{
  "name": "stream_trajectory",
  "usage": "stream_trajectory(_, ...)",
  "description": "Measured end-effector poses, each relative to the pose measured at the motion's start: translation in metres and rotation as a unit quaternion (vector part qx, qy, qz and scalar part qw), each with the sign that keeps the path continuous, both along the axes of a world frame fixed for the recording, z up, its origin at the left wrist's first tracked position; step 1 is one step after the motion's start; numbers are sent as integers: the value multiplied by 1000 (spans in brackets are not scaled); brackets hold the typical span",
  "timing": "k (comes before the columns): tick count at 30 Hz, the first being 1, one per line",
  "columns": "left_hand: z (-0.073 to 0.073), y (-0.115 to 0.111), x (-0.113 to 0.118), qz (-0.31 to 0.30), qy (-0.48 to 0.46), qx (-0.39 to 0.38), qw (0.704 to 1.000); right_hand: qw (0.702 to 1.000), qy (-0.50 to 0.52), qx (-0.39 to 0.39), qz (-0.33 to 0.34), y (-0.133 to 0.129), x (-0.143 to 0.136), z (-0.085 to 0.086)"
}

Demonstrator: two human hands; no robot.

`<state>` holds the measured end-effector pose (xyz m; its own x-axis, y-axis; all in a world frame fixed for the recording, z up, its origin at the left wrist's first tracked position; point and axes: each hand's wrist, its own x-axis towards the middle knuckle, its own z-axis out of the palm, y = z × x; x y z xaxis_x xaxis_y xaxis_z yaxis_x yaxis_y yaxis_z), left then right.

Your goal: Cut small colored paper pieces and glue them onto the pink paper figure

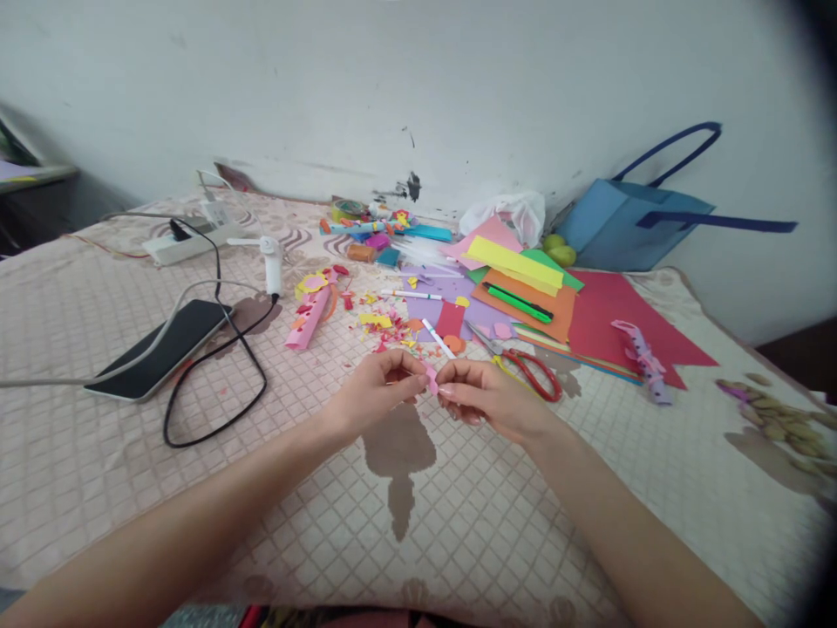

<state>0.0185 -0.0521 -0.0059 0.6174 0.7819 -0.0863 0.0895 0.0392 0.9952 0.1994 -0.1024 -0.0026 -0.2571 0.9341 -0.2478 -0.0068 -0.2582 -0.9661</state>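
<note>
This looks like a room in a home, with one surface given over to paper craft. The cloth (458, 532) has a household look: pale, lattice-patterned and creased, with brown motifs. The wall (314, 78) behind is plain white, scuffed and marked with black smudges. Everyday belongings share the spread: a power strip (189, 247), a small white fan (271, 272), a blue tote (618, 225), green fruit (561, 255) and, at the right, what seem to be peanuts (778, 420). The craft side shows in coloured sheets (628, 323), red-handled scissors (554, 380) and bright scraps (376, 322) scattered loosely across the middle.
</note>
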Motion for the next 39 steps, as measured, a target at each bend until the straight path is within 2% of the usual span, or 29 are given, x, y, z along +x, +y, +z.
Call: stream_trajectory(39, 1, 0, 0, -9, 12, -6, 1000, 1000, -4, 3, 8, -1, 1, -2)
